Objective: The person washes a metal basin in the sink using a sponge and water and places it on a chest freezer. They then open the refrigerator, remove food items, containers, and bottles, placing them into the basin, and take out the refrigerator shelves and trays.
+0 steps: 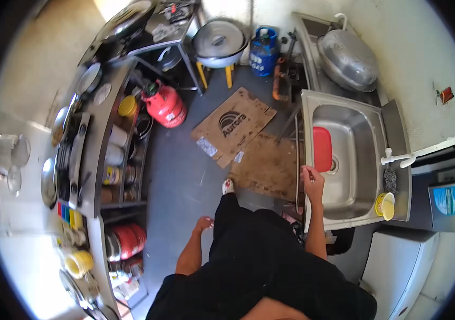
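My right hand [313, 184] is at the left rim of the steel sink [352, 133], its fingers loosely bent and no object visible in them. Just beyond its fingertips a red, rounded rectangular plastic piece [322, 148] lies along the sink's inner left side. Whether the fingers touch it or the rim, I cannot tell. Low beside my left leg hangs my left hand [203, 223], over the grey floor, with relaxed, partly bent fingers and no object seen in it. A white patterned shoe [228, 185] is at the edge of the flattened cardboard [233, 128].
A yellow tub [384, 206] and a scouring pad [390, 180] sit by the white tap [398, 158]. A large metal pot [347, 60] stands behind the sink. Shelves [123, 205] line the left; red [165, 104] and blue [263, 52] gas cylinders stand on the floor.
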### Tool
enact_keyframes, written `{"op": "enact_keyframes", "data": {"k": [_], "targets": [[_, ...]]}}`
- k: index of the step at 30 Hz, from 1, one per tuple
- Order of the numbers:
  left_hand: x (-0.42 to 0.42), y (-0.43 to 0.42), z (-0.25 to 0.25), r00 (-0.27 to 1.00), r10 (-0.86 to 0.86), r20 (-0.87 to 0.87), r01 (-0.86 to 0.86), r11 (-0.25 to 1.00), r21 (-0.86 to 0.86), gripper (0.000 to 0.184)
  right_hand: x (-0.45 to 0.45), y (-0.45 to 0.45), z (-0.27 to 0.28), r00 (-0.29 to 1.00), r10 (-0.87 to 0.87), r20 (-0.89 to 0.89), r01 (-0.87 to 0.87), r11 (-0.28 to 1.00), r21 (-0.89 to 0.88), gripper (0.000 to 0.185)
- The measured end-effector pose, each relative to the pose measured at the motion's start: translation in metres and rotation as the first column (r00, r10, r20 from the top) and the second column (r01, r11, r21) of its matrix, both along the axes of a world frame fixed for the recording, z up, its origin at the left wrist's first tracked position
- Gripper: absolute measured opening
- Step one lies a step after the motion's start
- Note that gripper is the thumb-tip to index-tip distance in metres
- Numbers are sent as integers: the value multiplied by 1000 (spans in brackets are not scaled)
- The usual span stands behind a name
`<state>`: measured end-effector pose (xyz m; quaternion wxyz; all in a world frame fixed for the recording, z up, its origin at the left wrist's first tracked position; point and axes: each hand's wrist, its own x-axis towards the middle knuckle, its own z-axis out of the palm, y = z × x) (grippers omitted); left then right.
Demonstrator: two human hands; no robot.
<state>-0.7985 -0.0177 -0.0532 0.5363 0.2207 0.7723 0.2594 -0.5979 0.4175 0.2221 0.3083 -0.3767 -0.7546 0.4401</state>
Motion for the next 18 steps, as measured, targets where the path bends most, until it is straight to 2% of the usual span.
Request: {"op": "enact_keyframes", "data": {"k": [1, 2, 3, 4, 5, 6, 7, 8, 9, 11, 13, 15, 18], "targets": [[-45, 23, 5, 996, 82, 34, -84, 994, 65, 31, -8, -3, 3, 999, -34, -3, 34, 999, 12, 16], [-88, 53, 9, 984, 158, 78, -168, 977, 130, 26, -14, -2, 2, 993, -116, -16, 115, 992, -57, 16], [-135, 87, 15, 970, -45, -237, 77, 989, 128, 27, -21, 2, 3, 980, -197, -28, 192, 973, -128, 16], [-177, 123, 23, 821, -233, -521, 303, 952, 52, 27, -28, 3, 5, 970, -237, -46, 226, 958, -176, 16], [-207, 164, 57, 810, -245, -533, 279, 960, -18, 28, -32, 5, 6, 961, -273, -43, 261, 948, -183, 16], [-234, 205, 78, 735, -229, -639, 338, 940, 51, 28, -36, 7, 6, 954, -299, -14, 292, 939, -179, 16], [-252, 247, 105, 741, -162, -652, 286, 954, 88, 29, -42, 7, 5, 946, -323, 16, 321, 930, -177, 17], [-264, 289, 136, 681, -140, -719, 330, 935, 130, 27, -49, 8, 1, 935, -355, 15, 352, 918, -183, 17], [-279, 336, 154, 576, -170, -799, 481, 861, 163, 20, -57, 11, -6, 926, -378, 2, 371, 909, -192, 17], [-283, 420, 208, 648, 106, -755, 555, 613, 562, 10, -72, 21, -14, 904, -427, -16, 415, 887, -202, 17], [-282, 502, 235, 552, 109, -827, 719, 439, 538, 7, -93, 32, -17, 896, -443, -4, 427, 867, -258, 15], [-268, 578, 265, 463, 145, -874, 809, 334, 484, 8, -110, 53, -30, 885, -466, -18, 446, 857, -256, 15], [-238, 676, 298, 410, 37, -911, 890, 203, 408, 21, -132, 87, -38, 890, -454, -43, 431, 869, -241, 16]]}}
